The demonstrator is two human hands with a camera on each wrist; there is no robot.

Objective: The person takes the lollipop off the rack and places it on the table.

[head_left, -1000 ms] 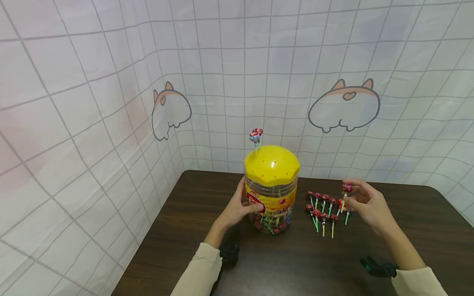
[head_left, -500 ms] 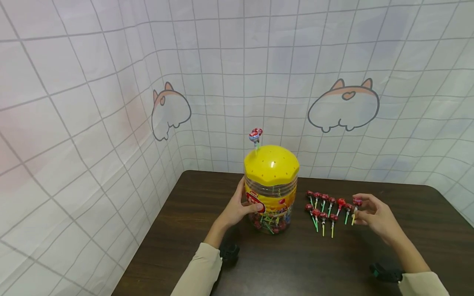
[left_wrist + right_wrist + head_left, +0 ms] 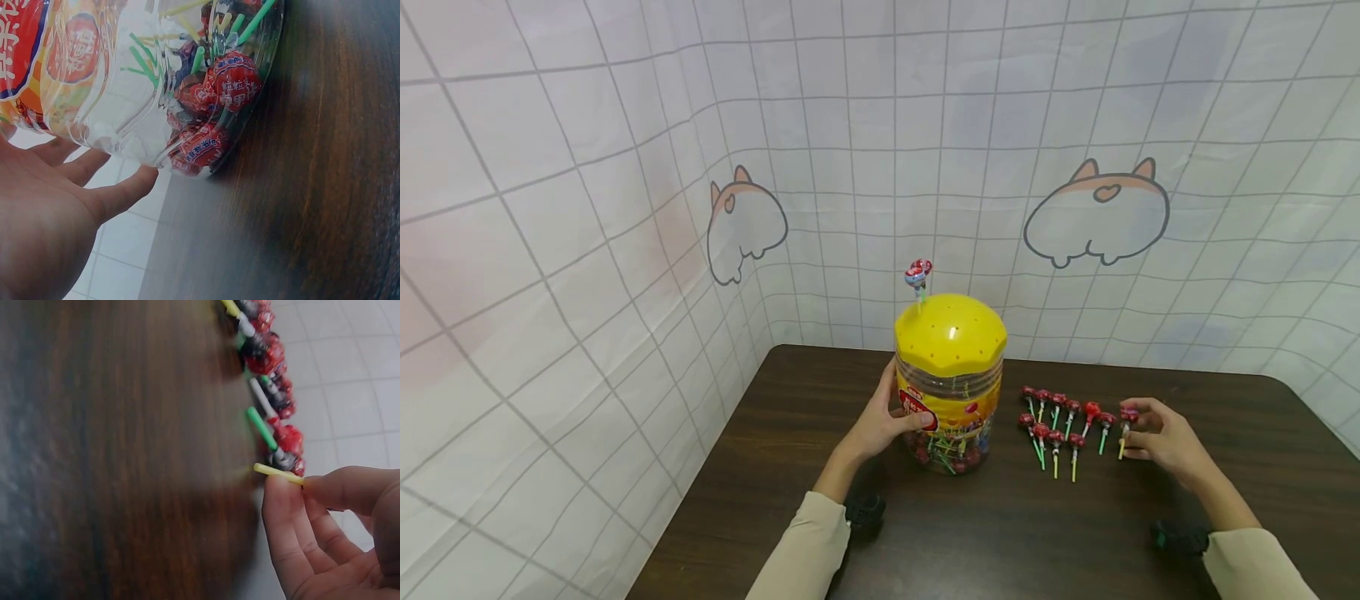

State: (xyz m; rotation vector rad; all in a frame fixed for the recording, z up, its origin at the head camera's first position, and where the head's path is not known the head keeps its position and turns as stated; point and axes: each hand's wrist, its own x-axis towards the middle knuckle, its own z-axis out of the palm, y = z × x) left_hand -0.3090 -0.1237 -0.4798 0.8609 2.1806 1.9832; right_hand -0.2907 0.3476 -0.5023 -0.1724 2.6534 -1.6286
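Observation:
A clear plastic candy jar (image 3: pixel 972 414) with a yellow lid (image 3: pixel 958 329) stands upright on the table. My left hand (image 3: pixel 876 425) holds its left side, thumb across the label and other fingers around the back. Red-wrapped lollipops (image 3: pixel 234 81) lie inside at the bottom. Two lollipops (image 3: pixel 917 275) stick up from holes in the lid. With my right hand (image 3: pixel 1168 437) I pinch a lollipop (image 3: pixel 1128 414) near the tabletop, head away from me; the right wrist view shows its yellow stick (image 3: pixel 278 473) between thumb and finger. Left of it, several red lollipops (image 3: pixel 1073 408) lie in two rows.
The dark wooden table (image 3: pixel 1000 533) runs back to a white gridded curtain (image 3: pixel 865 167) with cartoon animal prints. Its far edge lies just behind the jar. The front row of lollipops (image 3: pixel 1056 442) is shorter than the back one.
My right hand has moved right and down with its lollipop, from over the back row to just beyond that row's right end. My left hand and the jar stay in place.

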